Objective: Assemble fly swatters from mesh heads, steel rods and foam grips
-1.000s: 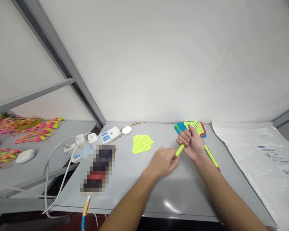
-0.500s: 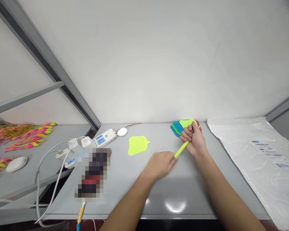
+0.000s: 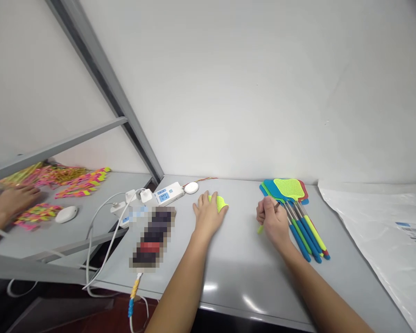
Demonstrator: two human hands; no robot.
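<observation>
My left hand (image 3: 208,215) reaches over a yellow-green perforated fly swatter head (image 3: 221,202) on the table, fingers spread and covering most of it. In my closed right hand (image 3: 273,219) is a yellow-green fly swatter handle (image 3: 260,229); its end pokes out below the fist and a short bit of rod shows above. Beside that hand lies a pile of fly swatters (image 3: 300,226) in blue, green, yellow and red, with metal rods, heads towards the wall and handles towards me.
On the left are a power strip (image 3: 169,193) with chargers, a white round device (image 3: 191,188) and a blurred-out phone (image 3: 154,238) on a cable. White plastic packaging (image 3: 370,222) covers the right side. Another person's hand (image 3: 15,201) is among colourful strips (image 3: 79,182) on the neighbouring table.
My left hand has let go of the handle and moved left onto the swatter head. My right hand keeps the handle, lower and off the pile. The view has shifted left.
</observation>
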